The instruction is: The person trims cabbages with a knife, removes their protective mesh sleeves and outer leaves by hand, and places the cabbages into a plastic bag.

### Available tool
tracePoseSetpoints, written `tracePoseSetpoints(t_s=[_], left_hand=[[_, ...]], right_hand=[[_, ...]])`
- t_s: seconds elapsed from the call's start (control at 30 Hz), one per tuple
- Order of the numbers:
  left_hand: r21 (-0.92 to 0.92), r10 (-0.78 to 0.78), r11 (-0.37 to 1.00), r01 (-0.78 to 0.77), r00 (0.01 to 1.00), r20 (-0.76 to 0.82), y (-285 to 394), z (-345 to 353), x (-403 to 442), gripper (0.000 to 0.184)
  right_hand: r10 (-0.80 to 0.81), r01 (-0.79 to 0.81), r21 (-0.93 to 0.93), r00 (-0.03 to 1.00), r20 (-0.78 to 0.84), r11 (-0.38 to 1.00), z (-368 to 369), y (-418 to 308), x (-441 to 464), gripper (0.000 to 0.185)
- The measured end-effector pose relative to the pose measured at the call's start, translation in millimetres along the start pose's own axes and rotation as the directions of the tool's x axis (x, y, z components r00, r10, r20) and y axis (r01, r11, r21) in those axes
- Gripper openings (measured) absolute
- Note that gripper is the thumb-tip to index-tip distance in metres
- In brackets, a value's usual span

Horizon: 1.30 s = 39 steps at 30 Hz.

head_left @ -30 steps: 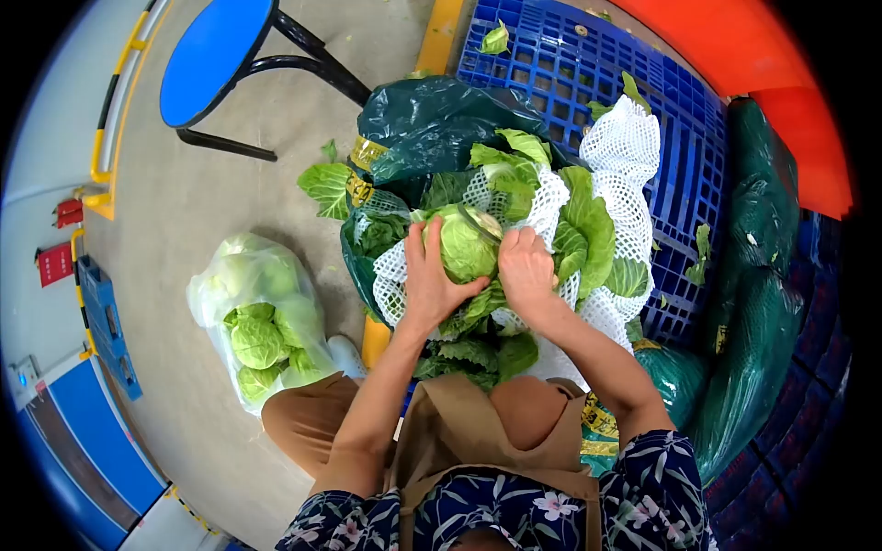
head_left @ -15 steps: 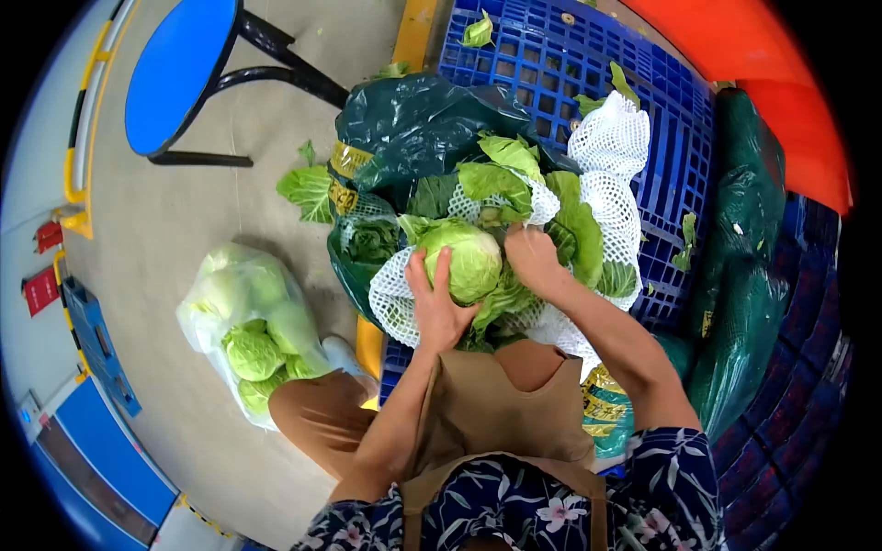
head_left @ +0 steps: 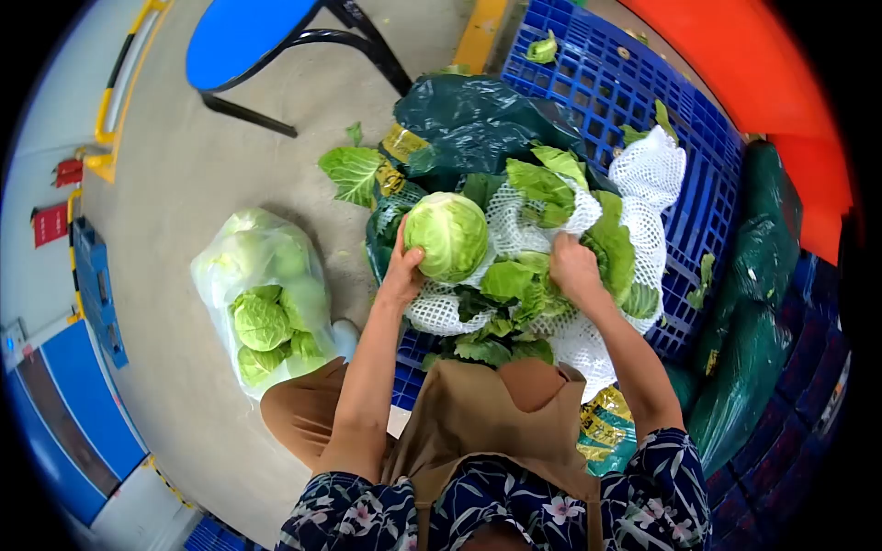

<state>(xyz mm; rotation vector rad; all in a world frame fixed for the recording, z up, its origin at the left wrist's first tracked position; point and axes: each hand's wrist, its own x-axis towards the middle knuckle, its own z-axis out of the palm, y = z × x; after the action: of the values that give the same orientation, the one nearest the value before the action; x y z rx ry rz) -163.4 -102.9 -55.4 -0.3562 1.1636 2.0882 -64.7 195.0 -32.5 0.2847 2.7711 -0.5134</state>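
My left hand (head_left: 402, 271) grips a round, pale green cabbage (head_left: 447, 236) from its left side, with the thumb on the front. My right hand (head_left: 576, 268) is closed in a fist beside white foam netting (head_left: 507, 220) and loose outer cabbage leaves (head_left: 514, 280). What lies inside its fingers is hidden. More netting (head_left: 650, 165) stretches along the right of the pile. Behind the cabbage, a dark green plastic bag (head_left: 487, 115) lies open, with yellow printed tape on its left edge.
A clear plastic bag (head_left: 308, 243) of cabbages stands on the floor at left. Under the pile is a blue plastic pallet (head_left: 707, 188) with leaf scraps. Filled green bags (head_left: 749, 349) line the right. A blue-topped stool (head_left: 243, 41) stands at upper left.
My left hand has carried the cabbage left, away from my right hand, uncovering leaves and netting between them. My right hand stays closed by the netting. The whole view has shifted.
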Motion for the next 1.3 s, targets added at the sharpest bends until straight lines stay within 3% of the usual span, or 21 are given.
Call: tracePoseSetpoints(t_s=[0.03,0.1,0.13,0.23,0.3,0.37,0.43,0.47,0.53,0.6,0.67,0.77,0.83,0.87,0.97,1.0,1.1,1.13,1.2,1.23,1.3], left_hand=[[-0.149,-0.020,0.989,0.017,1.000,-0.015,-4.3,-3.1,-1.0,0.098],[-0.433,-0.049,0.901,0.022,0.997,-0.052,-17.4,-19.7,-11.4,0.093],[-0.386,0.018,0.922,0.008,0.998,0.064,-16.4,-18.6,-8.5,0.086],[-0.675,0.081,0.738,-0.015,0.994,0.067,-13.4,-2.7,-15.9,0.077],[-0.722,0.125,0.692,0.006,0.984,0.128,-10.1,1.5,-14.5,0.076],[-0.796,0.118,0.605,-0.008,0.990,0.079,2.4,12.8,-17.6,0.084],[-0.666,0.219,0.735,-0.129,0.974,0.053,23.2,29.9,-37.2,0.077],[-0.619,0.250,0.770,-0.154,0.966,0.071,27.8,29.9,-45.2,0.079],[-0.460,0.293,0.862,-0.215,0.950,0.106,33.2,24.5,-55.1,0.091],[-0.452,0.293,0.860,-0.236,0.954,0.059,37.9,20.4,-62.6,0.093],[-0.447,0.295,0.857,-0.257,0.955,0.015,41.1,17.2,-69.4,0.095],[-0.444,0.283,0.853,-0.274,0.958,-0.049,39.1,13.3,-81.1,0.096],[-0.457,0.268,0.854,-0.251,0.963,-0.028,37.3,11.6,-84.5,0.095],[-0.462,0.250,0.853,-0.243,0.967,-0.047,35.7,12.2,-86.5,0.095],[-0.454,0.260,0.855,-0.250,0.965,-0.041,29.7,15.0,-93.8,0.096],[-0.455,0.272,0.852,-0.259,0.962,-0.039,24.9,16.8,-94.5,0.096],[-0.591,0.279,0.767,-0.251,0.959,-0.045,6.5,24.1,-85.8,0.093],[-0.622,0.285,0.747,-0.234,0.958,-0.019,4.9,26.3,-84.2,0.093],[-0.706,0.332,0.679,-0.201,0.942,0.051,0.5,29.8,-81.1,0.086],[-0.755,0.294,0.634,-0.166,0.955,0.037,-3.2,31.3,-78.6,0.082],[-0.842,0.222,0.529,-0.106,0.975,0.017,-10.8,33.0,-70.9,0.075]], right_hand=[[-0.024,0.025,0.033,1.000,-0.010,0.999,-5.5,-3.6,-2.7,0.014],[-0.022,0.078,0.380,0.988,-0.151,0.922,-48.8,-39.7,-12.4,0.018],[0.013,0.066,0.396,0.981,-0.194,0.916,-51.5,-43.4,-11.9,0.029],[0.114,-0.024,0.624,0.988,-0.106,0.781,-92.4,-93.9,-13.4,0.038],[-0.007,0.127,0.716,0.986,-0.169,0.687,-92.6,-124.0,-4.1,0.044],[-0.184,0.346,0.698,0.937,-0.298,0.628,-89.8,-144.5,6.6,0.049],[-0.409,0.604,0.556,0.797,-0.446,0.571,-84.0,-161.9,13.8,0.053],[-0.426,0.578,0.645,0.813,-0.397,0.501,-83.1,-174.2,14.1,0.053],[-0.431,0.602,0.634,0.796,-0.426,0.485,-76.1,-186.1,14.3,0.051],[-0.408,0.663,0.568,0.748,-0.523,0.487,-67.3,-196.9,10.8,0.046],[-0.313,0.593,0.667,0.805,-0.504,0.452,-57.9,-204.0,6.3,0.044],[-0.299,0.707,0.507,0.685,-0.665,0.492,-56.0,-217.6,-1.2,0.037],[-0.396,0.809,0.225,0.483,-0.781,0.543,-53.7,-220.8,6.3,0.033],[-0.408,0.832,0.190,0.438,-0.801,0.521,-56.4,-221.4,11.4,0.028],[-0.366,0.803,0.195,0.454,-0.812,0.564,-60.7,-219.5,23.6,0.025],[-0.264,0.809,0.177,0.377,-0.888,0.561,-67.3,-226.2,31.5,0.023],[-0.200,0.706,0.323,0.550,-0.811,0.631,-83.8,-229.0,28.2,0.019],[-0.102,0.574,0.479,0.704,-0.703,0.664,-89.9,-226.7,29.7,0.018],[0.151,0.324,0.905,0.915,-0.373,0.276,-120.8,-218.5,30.0,0.017],[0.199,0.145,0.989,0.969,-0.147,0.024,-132.6,-212.9,31.4,0.017],[0.305,0.174,0.980,0.942,-0.139,-0.092,-142.6,-185.1,46.4,0.016]])
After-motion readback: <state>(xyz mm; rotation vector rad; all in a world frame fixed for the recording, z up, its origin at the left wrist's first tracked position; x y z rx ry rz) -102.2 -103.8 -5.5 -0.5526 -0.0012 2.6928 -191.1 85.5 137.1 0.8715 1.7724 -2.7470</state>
